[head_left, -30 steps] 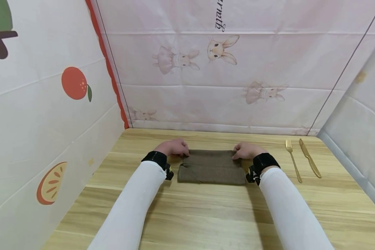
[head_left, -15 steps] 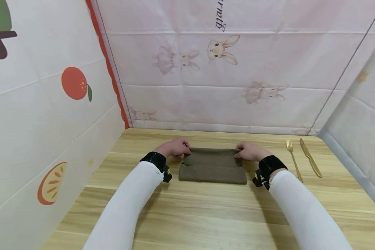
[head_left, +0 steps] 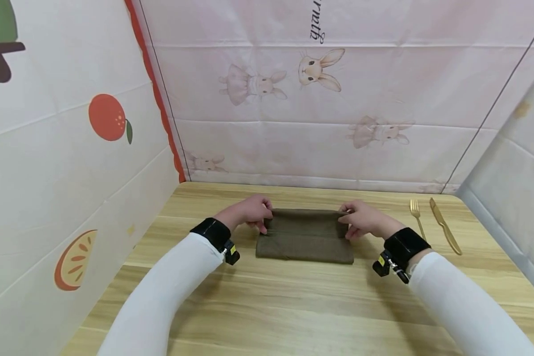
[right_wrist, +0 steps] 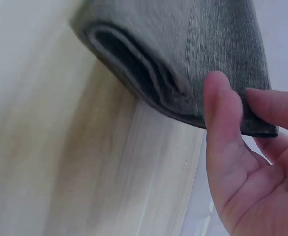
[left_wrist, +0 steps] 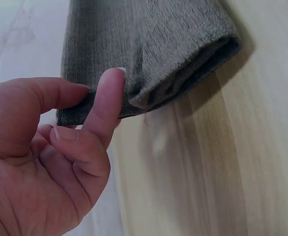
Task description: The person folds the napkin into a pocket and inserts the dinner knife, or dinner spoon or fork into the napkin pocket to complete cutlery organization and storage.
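A dark brown-grey cloth [head_left: 304, 247], folded over in layers along its near side, lies in the middle of the table. Its far edge is lifted a little. At the far left corner my left hand [head_left: 254, 210] pinches that edge between thumb and fingers, and one finger [left_wrist: 107, 101] sticks out along the fabric. The far right corner is pinched the same way by my right hand [head_left: 359, 217]. In the right wrist view the rolled layers of the cloth [right_wrist: 148, 64] show at its side, with a finger [right_wrist: 220, 103] held up beside them.
On the right of the wooden table [head_left: 293, 306] a gold fork [head_left: 416, 212] and a gold knife [head_left: 445, 225] lie side by side. My right forearm covers part of the fork's handle. Printed sheets [head_left: 267, 148] stand as walls behind and at both sides.
Both hands have raised the cloth's far edge slightly off the table. My wrists and forearms have swung outward, and the right forearm now overlaps the fork's handle end.
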Motion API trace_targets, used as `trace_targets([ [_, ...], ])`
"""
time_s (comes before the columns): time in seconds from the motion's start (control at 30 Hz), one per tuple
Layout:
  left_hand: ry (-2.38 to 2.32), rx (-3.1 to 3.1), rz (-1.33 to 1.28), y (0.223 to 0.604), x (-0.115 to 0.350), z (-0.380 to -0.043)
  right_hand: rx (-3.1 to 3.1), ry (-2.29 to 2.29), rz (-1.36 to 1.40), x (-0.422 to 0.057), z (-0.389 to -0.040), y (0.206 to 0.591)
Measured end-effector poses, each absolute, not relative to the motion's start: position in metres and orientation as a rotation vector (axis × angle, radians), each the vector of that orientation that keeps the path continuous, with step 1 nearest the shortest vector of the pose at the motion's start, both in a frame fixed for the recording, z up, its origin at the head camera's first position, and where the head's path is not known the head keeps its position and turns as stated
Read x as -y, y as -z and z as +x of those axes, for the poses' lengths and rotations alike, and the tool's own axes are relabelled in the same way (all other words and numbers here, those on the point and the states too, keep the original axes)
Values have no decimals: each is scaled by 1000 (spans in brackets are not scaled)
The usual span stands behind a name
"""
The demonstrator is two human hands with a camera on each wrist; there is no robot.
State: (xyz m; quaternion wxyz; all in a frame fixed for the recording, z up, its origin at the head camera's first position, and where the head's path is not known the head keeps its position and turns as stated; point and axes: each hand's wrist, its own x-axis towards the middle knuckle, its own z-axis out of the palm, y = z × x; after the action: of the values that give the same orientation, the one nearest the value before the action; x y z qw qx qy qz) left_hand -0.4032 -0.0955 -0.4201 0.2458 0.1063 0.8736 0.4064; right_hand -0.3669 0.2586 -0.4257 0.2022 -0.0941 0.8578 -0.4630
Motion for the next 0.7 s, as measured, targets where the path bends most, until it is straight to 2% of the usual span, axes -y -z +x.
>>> trace_targets([
  [0.3,-1089,-2408,413,412,99,-385,-2466,1335,-398,-263,-343,432],
  [0.7,-973,-2581,732,428,109,-363,-2577,1185,-716,-276,-320,443],
])
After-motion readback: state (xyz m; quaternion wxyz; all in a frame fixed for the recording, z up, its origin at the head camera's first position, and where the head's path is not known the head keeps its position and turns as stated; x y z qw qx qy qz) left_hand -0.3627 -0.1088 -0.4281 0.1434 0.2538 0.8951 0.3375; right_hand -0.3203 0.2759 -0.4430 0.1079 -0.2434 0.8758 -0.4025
